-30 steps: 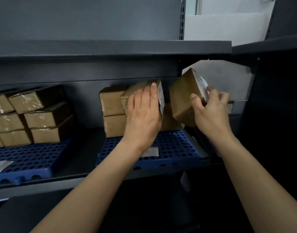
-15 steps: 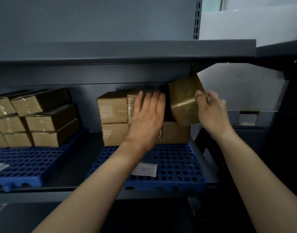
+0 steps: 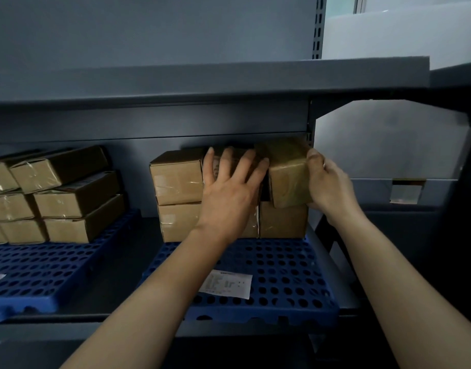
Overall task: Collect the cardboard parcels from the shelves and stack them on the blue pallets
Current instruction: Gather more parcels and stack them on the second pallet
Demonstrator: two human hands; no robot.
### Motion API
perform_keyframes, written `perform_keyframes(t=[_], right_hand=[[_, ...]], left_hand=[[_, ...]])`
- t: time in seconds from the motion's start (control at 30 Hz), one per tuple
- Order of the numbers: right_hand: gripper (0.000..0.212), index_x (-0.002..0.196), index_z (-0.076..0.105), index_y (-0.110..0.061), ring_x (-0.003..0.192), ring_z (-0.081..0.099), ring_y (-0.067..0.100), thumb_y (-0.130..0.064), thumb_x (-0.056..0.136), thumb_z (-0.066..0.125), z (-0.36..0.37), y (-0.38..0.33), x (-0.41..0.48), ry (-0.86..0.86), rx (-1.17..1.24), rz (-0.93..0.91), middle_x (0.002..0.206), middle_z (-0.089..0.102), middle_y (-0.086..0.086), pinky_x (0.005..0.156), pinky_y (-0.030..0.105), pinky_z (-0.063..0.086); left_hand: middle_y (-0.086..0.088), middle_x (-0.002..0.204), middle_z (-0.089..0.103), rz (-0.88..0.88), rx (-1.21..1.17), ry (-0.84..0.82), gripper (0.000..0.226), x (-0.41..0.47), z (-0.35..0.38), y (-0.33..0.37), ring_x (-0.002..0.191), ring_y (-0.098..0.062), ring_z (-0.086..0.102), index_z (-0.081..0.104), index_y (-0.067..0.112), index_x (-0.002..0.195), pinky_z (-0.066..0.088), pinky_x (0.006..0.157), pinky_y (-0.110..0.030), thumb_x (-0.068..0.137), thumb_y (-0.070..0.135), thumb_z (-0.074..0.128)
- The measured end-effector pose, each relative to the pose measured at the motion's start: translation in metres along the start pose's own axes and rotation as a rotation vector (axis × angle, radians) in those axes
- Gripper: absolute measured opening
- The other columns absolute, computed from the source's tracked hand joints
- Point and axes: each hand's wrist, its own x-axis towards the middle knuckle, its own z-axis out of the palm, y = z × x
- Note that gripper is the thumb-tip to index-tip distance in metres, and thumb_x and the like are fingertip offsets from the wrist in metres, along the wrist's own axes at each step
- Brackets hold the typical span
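A stack of brown cardboard parcels stands two high at the back of a blue perforated pallet on the shelf. My left hand lies flat with spread fingers against the front of the upper middle parcel, hiding most of it. My right hand grips the right side of a slightly tilted parcel that sits on top of the lower right parcel, close beside the middle one.
A second blue pallet at the left carries several flatter taped parcels. A white paper label lies on the right pallet. The upper shelf board hangs low overhead. A grey upright borders the stack's right.
My right hand has brought its parcel down and left onto the top row, less tilted than before. My left hand pushed the middle parcel back upright into the stack.
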Motion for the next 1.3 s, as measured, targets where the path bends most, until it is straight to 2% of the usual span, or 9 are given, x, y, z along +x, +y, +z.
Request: perform_keyframes(t=[0.17, 0.3, 0.43, 0.57, 0.63, 0.7, 0.87, 1.17, 1.3], right_hand=[[0.066, 0.097, 0.056, -0.011, 0.099, 0.058, 0.030, -0.068, 0.089, 0.025, 0.007, 0.007, 0.004, -0.006, -0.036, -0.054, 0.099, 0.062, 0.012, 0.084, 0.047, 0.050], [0.049, 0.094, 0.052, -0.014, 0.090, 0.055, 0.022, -0.057, 0.095, 0.028, 0.013, 0.012, 0.010, -0.034, -0.078, -0.091, 0.084, 0.057, -0.001, 0.073, 0.032, 0.036], [0.052, 0.123, 0.052, -0.016, 0.106, 0.049, 0.016, -0.055, 0.095, 0.033, 0.017, 0.011, 0.012, -0.067, 0.014, -0.055, 0.105, 0.053, -0.004, 0.084, 0.029, 0.033], [0.054, 0.133, 0.047, -0.015, 0.119, 0.049, 0.023, -0.053, 0.097, 0.032, 0.021, 0.012, 0.013, -0.061, 0.013, -0.069, 0.120, 0.055, 0.003, 0.085, 0.028, 0.032], [0.055, 0.133, 0.047, -0.015, 0.117, 0.051, 0.024, -0.054, 0.096, 0.031, 0.023, 0.011, 0.014, -0.055, 0.007, -0.069, 0.123, 0.057, 0.006, 0.084, 0.029, 0.033], [0.056, 0.129, 0.049, -0.013, 0.108, 0.053, 0.022, -0.055, 0.096, 0.031, 0.024, 0.011, 0.013, -0.045, 0.000, -0.070, 0.113, 0.059, 0.006, 0.081, 0.030, 0.034], [0.053, 0.125, 0.048, -0.011, 0.093, 0.045, 0.015, -0.052, 0.097, 0.031, 0.022, 0.008, 0.009, -0.016, -0.037, -0.072, 0.101, 0.051, -0.001, 0.078, 0.030, 0.033], [0.052, 0.134, 0.041, -0.008, 0.093, 0.044, 0.012, -0.046, 0.098, 0.037, 0.020, -0.005, -0.014, 0.098, -0.063, -0.131, 0.125, 0.055, 0.010, 0.078, 0.028, 0.037], [0.050, 0.134, 0.043, -0.006, 0.114, 0.052, 0.025, -0.041, 0.098, 0.042, 0.023, -0.010, -0.025, 0.206, -0.224, -0.222, 0.129, 0.054, 0.013, 0.085, 0.029, 0.039]], left_hand=[[-0.008, 0.121, 0.057, -0.021, -0.023, 0.008, 0.087, 0.000, 0.009, -0.007, 0.116, -0.031, 0.050, 0.045, 0.012, 0.133, 0.010, 0.109, -0.056, 0.056, 0.027, 0.083], [-0.007, 0.121, 0.059, -0.001, -0.048, 0.017, 0.081, -0.002, 0.016, -0.012, 0.117, -0.029, 0.053, 0.050, 0.010, 0.127, 0.009, 0.108, -0.056, 0.055, 0.022, 0.084], [-0.011, 0.122, 0.053, -0.044, -0.035, 0.013, 0.083, 0.000, 0.019, -0.019, 0.117, -0.035, 0.046, 0.049, 0.019, 0.130, 0.008, 0.109, -0.056, 0.055, 0.016, 0.084], [-0.008, 0.114, 0.056, -0.043, -0.050, 0.002, 0.077, 0.000, 0.021, -0.023, 0.111, -0.031, 0.051, 0.049, 0.019, 0.131, 0.005, 0.109, -0.055, 0.060, 0.015, 0.080], [-0.007, 0.114, 0.057, -0.042, -0.060, -0.003, 0.075, -0.001, 0.022, -0.024, 0.112, -0.029, 0.052, 0.048, 0.016, 0.131, 0.004, 0.109, -0.055, 0.062, 0.015, 0.078], [-0.006, 0.112, 0.058, -0.046, -0.059, 0.004, 0.074, -0.001, 0.024, -0.025, 0.110, -0.028, 0.053, 0.049, 0.014, 0.130, 0.005, 0.109, -0.055, 0.062, 0.014, 0.079], [-0.007, 0.115, 0.057, -0.059, -0.101, 0.033, 0.076, -0.003, 0.022, -0.029, 0.115, -0.029, 0.052, 0.049, 0.011, 0.129, 0.006, 0.110, -0.053, 0.060, 0.011, 0.080], [-0.011, 0.120, 0.056, -0.088, -0.189, 0.066, 0.060, -0.016, 0.006, -0.042, 0.120, -0.031, 0.047, 0.051, 0.009, 0.125, 0.003, 0.110, -0.050, 0.069, 0.012, 0.073], [-0.010, 0.116, 0.056, -0.056, -0.204, 0.052, 0.054, -0.023, -0.002, -0.043, 0.119, -0.031, 0.048, 0.054, 0.008, 0.122, -0.001, 0.110, -0.048, 0.071, 0.010, 0.071]])
